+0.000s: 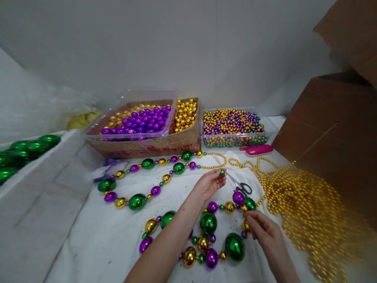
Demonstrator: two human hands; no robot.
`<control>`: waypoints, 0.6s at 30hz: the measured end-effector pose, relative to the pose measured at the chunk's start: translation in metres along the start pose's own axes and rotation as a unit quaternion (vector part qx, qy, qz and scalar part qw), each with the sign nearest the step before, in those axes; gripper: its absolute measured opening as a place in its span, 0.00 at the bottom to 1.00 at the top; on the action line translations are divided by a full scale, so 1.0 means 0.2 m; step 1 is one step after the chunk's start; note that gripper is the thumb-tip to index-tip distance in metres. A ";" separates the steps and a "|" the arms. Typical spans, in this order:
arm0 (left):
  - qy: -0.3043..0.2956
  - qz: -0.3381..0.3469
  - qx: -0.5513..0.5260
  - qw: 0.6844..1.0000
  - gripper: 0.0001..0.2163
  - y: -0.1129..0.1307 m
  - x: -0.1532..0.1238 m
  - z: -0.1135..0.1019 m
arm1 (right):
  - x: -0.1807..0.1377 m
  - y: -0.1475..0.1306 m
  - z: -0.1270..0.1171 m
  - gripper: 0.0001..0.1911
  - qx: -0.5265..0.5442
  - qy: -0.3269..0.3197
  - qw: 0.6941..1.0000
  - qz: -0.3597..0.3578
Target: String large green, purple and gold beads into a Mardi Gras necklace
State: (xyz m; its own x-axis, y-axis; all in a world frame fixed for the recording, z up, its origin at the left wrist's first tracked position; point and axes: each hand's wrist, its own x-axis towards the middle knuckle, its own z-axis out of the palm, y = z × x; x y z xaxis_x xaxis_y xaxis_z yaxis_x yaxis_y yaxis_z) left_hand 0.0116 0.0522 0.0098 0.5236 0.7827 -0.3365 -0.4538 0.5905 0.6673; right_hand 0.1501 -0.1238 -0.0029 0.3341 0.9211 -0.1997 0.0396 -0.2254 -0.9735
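Observation:
My left hand [209,184] pinches a small green bead [222,172] at its fingertips, with a thin string running from it toward a purple ball [238,197]. That ball belongs to a strand of green, gold and purple balls [208,223] lying in loops on the white cloth, partly hidden by my left forearm. My right hand [266,228] is closed at the strand's right side, its fingertips by a small gold bead [244,208] and a larger gold ball [246,225]. Scissors with black handles [244,189] lie between the hands, just beyond the purple ball.
A finished-looking necklace [137,201] lies at left. Behind stand a tub of purple balls [147,122], a cardboard box with gold balls [185,114] and a tub of small mixed beads [232,122]. A pink object [259,149] and a heap of gold bead chains [312,208] are at right.

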 end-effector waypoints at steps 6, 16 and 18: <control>-0.005 0.006 -0.010 1.000 0.06 0.00 -0.02 -0.01 | -0.02 -0.01 0.00 0.20 -0.007 -0.007 1.000 -0.007; -0.080 -0.010 0.047 0.996 0.07 0.01 -0.09 0.02 | 0.04 -0.03 0.04 0.19 0.029 -0.017 0.999 -0.010; -0.107 0.000 0.064 0.992 0.07 0.02 -0.11 0.05 | 0.08 -0.05 0.06 0.20 0.026 -0.018 0.999 -0.021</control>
State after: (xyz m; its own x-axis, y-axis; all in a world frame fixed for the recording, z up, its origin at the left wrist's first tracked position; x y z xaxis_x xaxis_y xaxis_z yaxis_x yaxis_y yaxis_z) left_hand 0.0052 0.0354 0.0258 0.6712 0.7147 -0.1966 -0.3651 0.5496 0.7514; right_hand 0.1448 -0.1024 0.0027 0.2986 0.9406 -0.1614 0.0043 -0.1704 -0.9854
